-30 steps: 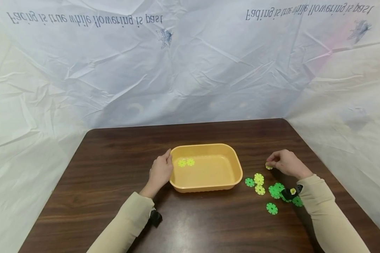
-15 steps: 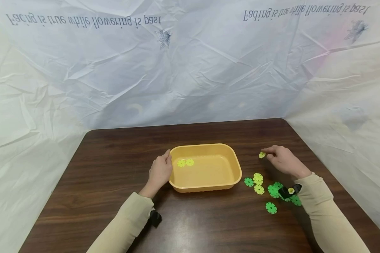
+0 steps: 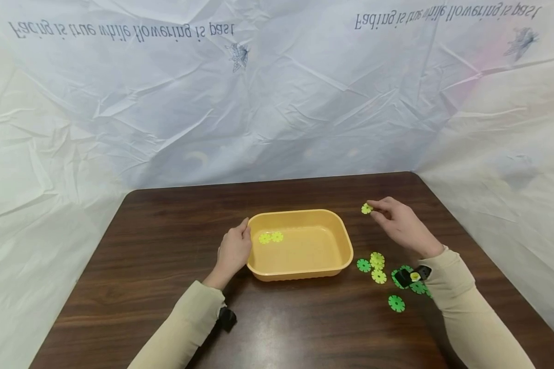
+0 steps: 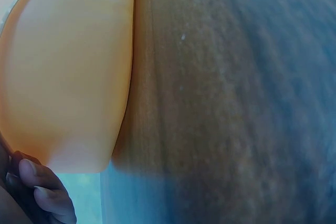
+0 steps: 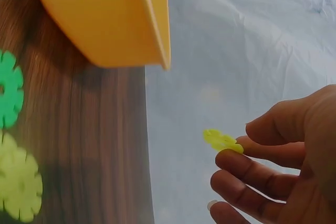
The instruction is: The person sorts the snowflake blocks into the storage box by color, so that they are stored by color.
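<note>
A yellow-orange plastic basin [image 3: 300,275] stands mid-table. My left hand [image 3: 233,251] grips its left end, thumb near the rim; in the left wrist view, curled fingers [image 4: 48,195] lie by the basin's wall [image 4: 68,72]. Beyond the basin's back right corner, my right hand [image 3: 403,225] is raised and pinches a yellow notched snowflake disc [image 3: 367,208] by its edge. The right wrist view has that disc [image 5: 220,140] between thumb and fingers, with the basin [image 5: 105,19] ahead. Two yellow discs [image 3: 271,237] lie inside the basin, near its left end.
Right of the basin lie a few yellow discs [image 3: 378,277] and a green disc [image 3: 363,265]. More green discs [image 3: 418,288] are partly hidden under the right wrist, and one green disc [image 3: 396,303] lies nearer. A pale cloth [image 3: 277,102] hangs behind the brown table [image 3: 166,230].
My right hand has lifted the yellow disc off the right side of the table and carried it left and away from me, toward the basin. The left hand stays on the basin.
</note>
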Demonstrator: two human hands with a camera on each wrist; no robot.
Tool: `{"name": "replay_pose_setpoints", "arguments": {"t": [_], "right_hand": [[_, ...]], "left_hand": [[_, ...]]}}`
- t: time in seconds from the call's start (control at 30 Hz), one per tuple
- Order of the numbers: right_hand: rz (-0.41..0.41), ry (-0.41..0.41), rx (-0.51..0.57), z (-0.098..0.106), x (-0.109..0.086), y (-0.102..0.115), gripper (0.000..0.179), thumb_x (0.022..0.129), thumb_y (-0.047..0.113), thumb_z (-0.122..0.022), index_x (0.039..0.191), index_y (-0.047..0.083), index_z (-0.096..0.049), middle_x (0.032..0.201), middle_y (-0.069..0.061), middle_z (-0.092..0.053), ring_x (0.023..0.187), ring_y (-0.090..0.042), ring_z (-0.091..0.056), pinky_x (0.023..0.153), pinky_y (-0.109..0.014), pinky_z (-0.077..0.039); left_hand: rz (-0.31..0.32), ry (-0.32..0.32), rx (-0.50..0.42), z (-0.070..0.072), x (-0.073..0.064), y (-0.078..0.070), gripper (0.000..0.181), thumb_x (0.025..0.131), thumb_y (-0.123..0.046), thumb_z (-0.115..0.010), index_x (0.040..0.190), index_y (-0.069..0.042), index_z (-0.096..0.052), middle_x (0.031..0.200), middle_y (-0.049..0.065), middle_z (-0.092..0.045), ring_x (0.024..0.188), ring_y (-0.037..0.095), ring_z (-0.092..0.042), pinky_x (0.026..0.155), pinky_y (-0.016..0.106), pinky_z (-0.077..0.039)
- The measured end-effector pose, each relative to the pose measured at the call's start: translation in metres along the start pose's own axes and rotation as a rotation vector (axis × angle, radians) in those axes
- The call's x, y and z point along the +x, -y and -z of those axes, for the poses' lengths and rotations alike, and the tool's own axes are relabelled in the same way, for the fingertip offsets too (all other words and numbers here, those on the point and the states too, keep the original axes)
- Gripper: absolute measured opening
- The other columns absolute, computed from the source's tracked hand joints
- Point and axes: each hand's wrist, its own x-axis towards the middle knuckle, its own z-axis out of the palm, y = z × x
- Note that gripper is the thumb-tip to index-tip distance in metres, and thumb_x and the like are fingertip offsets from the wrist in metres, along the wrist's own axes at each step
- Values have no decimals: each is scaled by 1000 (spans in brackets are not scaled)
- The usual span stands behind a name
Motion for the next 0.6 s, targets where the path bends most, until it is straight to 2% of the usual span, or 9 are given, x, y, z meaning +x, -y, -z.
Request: {"name": "replay_pose_setpoints", "arguments": {"t": [0.37, 0.6], "right_hand": [[77, -39, 64, -16, 15, 26, 41, 103, 22, -50, 139, 2, -53, 112, -8, -56, 77, -22, -49, 60, -32, -43], [113, -3, 117, -31, 23, 43, 39, 102, 18, -53, 138, 2, -54, 110, -5, -56, 78, -21, -49, 62, -32, -44]], "left_hand": [[4, -5, 2, 1, 0, 0, 43, 105, -24, -40, 145, -10, -47, 59, 6, -54, 38, 15, -37, 38, 29, -33], [13, 8, -15, 1, -1, -1, 44, 105, -24, -40, 146, -10, -45, 58, 6, -54, 37, 14, -36, 38, 28, -33]]}}
